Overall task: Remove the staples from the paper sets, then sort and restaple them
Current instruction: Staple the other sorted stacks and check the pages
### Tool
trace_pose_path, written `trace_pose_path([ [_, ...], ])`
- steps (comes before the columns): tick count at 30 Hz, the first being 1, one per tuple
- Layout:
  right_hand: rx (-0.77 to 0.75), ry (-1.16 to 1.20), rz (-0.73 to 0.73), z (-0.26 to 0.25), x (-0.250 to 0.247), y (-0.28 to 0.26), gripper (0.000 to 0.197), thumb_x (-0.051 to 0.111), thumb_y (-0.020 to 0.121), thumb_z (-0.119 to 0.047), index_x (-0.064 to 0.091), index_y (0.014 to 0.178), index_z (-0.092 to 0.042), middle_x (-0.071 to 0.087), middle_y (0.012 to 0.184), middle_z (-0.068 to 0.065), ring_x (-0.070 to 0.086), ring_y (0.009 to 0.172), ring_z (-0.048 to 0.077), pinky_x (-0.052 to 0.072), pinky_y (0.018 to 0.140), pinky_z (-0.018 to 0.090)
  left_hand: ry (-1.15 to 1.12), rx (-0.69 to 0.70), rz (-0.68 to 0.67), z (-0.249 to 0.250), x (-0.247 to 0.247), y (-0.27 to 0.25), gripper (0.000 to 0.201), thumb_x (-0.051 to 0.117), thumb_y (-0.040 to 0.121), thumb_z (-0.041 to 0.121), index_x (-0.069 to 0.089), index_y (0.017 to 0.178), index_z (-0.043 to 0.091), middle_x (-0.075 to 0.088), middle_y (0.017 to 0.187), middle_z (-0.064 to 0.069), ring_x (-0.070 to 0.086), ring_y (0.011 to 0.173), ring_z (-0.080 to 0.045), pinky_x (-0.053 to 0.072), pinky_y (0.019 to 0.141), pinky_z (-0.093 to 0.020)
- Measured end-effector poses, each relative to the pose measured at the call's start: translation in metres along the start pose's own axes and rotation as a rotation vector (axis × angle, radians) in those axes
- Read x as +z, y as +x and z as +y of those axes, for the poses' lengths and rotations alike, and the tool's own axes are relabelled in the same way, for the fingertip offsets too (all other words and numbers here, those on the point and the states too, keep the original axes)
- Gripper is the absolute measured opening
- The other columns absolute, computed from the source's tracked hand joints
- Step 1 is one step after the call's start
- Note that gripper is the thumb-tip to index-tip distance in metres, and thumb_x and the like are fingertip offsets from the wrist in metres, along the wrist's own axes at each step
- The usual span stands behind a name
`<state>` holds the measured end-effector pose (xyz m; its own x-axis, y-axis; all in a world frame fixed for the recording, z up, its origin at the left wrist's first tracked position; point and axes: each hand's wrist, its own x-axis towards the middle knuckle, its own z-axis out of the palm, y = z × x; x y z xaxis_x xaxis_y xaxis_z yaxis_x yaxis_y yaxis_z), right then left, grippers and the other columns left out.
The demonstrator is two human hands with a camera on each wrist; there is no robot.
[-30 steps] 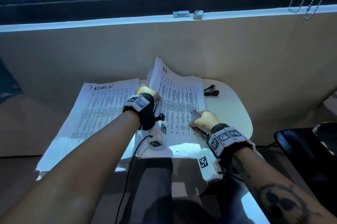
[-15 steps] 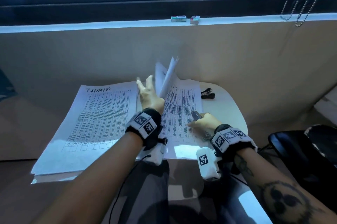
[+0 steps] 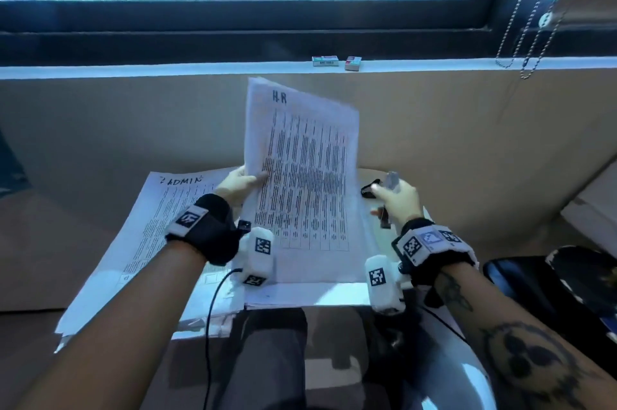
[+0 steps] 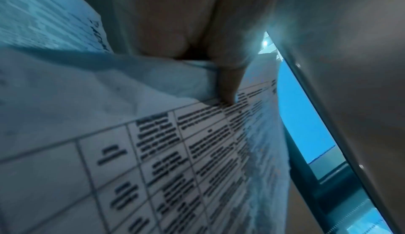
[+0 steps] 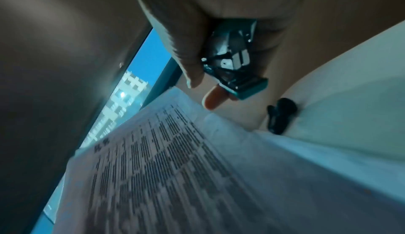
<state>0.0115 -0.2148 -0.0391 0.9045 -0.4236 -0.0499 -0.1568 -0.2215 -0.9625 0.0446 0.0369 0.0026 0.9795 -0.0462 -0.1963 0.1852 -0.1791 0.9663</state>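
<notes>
My left hand (image 3: 242, 184) pinches the left edge of a paper set marked "HR" (image 3: 300, 169) and holds it raised, nearly upright, above the small white table (image 3: 367, 176). In the left wrist view the thumb (image 4: 230, 88) presses on the printed sheet (image 4: 175, 151). My right hand (image 3: 395, 197) grips a metal stapler (image 3: 391, 181) to the right of the raised set; the right wrist view shows the stapler (image 5: 236, 61) in the fingers above the HR set (image 5: 164, 159). More sheets (image 3: 307, 292) lie flat under the raised set. A stack marked "ADMIN" (image 3: 160, 236) lies to the left.
A black staple remover (image 3: 369, 191) lies on the table's far right, also visible in the right wrist view as the staple remover (image 5: 280, 116). Two small staple boxes (image 3: 335, 61) sit on the window ledge. A dark chair (image 3: 551, 292) stands at right. A beaded blind cord (image 3: 531, 39) hangs top right.
My left hand took hold of the HR set's left edge and lifted it from flat to nearly upright. My right hand rose off the papers with the stapler and moved right.
</notes>
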Motion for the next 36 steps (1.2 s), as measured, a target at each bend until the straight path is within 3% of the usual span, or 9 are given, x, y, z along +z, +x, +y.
trace_pose_path([
  [4,0.035,0.377,-0.07,-0.043,-0.006,-0.013,0.003,0.053,0.094,-0.011,0.05,0.094,-0.012,0.056,0.08,0.005,0.058,0.05,0.018,0.053,0.056,0.037,-0.209,0.097,-0.095,0.013,-0.004,-0.03,0.009,0.043,0.097,0.012,0.051,0.099,0.011,0.059,0.071,0.001,0.057,0.059,-0.008,0.048,0.053,-0.016],
  [6,0.004,0.506,-0.121,-0.058,-0.009,-0.023,0.007,0.055,0.093,-0.013,0.049,0.089,-0.013,0.053,0.08,0.006,0.055,0.052,0.019,0.051,0.048,0.035,-0.231,0.161,-0.154,0.018,0.0,-0.042,0.014,0.04,0.097,0.011,0.051,0.09,0.012,0.064,0.055,0.009,0.059,0.051,-0.001,0.048,0.049,-0.014],
  [9,-0.167,0.546,-0.018,-0.07,-0.011,-0.033,0.01,0.056,0.091,-0.01,0.049,0.084,-0.012,0.05,0.073,0.005,0.051,0.044,0.011,0.046,0.043,0.024,-0.218,0.255,-0.149,0.028,0.009,-0.053,0.016,0.041,0.096,0.008,0.054,0.093,0.016,0.068,0.067,0.006,0.063,0.062,-0.005,0.053,0.058,-0.022],
  [13,-0.331,0.555,0.148,-0.076,-0.007,-0.057,0.019,0.056,0.091,-0.009,0.045,0.077,-0.016,0.048,0.068,0.0,0.051,0.04,0.005,0.043,0.045,0.025,-0.151,0.397,-0.056,0.038,0.019,-0.063,0.007,0.058,0.087,0.014,0.06,0.093,0.017,0.07,0.086,0.001,0.066,0.084,-0.012,0.053,0.079,-0.03],
  [17,-0.389,0.593,0.24,-0.074,-0.006,-0.085,0.026,0.056,0.091,-0.01,0.042,0.072,-0.018,0.043,0.066,-0.003,0.051,0.041,0.007,0.044,0.049,0.026,-0.108,0.568,0.038,0.043,0.027,-0.082,0.006,0.063,0.082,0.024,0.06,0.087,0.021,0.065,0.082,0.001,0.062,0.071,0.005,0.049,0.061,-0.009],
  [22,-0.387,0.566,0.264,-0.056,-0.012,-0.108,0.02,0.057,0.091,-0.012,0.046,0.075,-0.019,0.047,0.072,0.008,0.054,0.044,0.012,0.047,0.055,0.036,-0.221,0.62,0.103,0.033,0.018,-0.094,0.028,0.085,0.059,0.038,0.068,0.078,0.025,0.072,0.073,0.016,0.067,0.074,0.001,0.052,0.066,-0.012],
  [27,-0.328,0.543,0.285,-0.041,-0.019,-0.108,0.021,0.058,0.09,-0.013,0.046,0.075,-0.021,0.05,0.065,-0.003,0.056,0.044,0.011,0.047,0.06,0.042,-0.216,0.711,0.059,0.04,0.012,-0.101,0.031,0.077,0.052,0.048,0.072,0.083,0.043,0.072,0.087,0.018,0.067,0.086,-0.001,0.052,0.075,-0.017],
  [32,-0.327,0.533,0.269,-0.045,-0.022,-0.106,0.023,0.057,0.091,-0.012,0.043,0.074,-0.018,0.047,0.065,-0.002,0.053,0.043,0.008,0.05,0.062,0.045,-0.238,0.799,0.096,0.091,0.02,-0.107,0.021,0.078,0.068,0.028,0.068,0.086,0.023,0.073,0.079,0.012,0.068,0.079,-0.006,0.053,0.07,-0.021],
  [36,-0.333,0.516,0.266,-0.041,-0.026,-0.094,0.022,0.058,0.09,-0.009,0.048,0.074,-0.02,0.052,0.07,0.002,0.053,0.043,0.008,0.047,0.054,0.032,-0.179,0.852,0.144,0.108,0.031,-0.106,0.011,0.072,0.079,0.015,0.067,0.088,0.01,0.07,0.078,0.002,0.068,0.076,-0.012,0.053,0.071,-0.026],
])
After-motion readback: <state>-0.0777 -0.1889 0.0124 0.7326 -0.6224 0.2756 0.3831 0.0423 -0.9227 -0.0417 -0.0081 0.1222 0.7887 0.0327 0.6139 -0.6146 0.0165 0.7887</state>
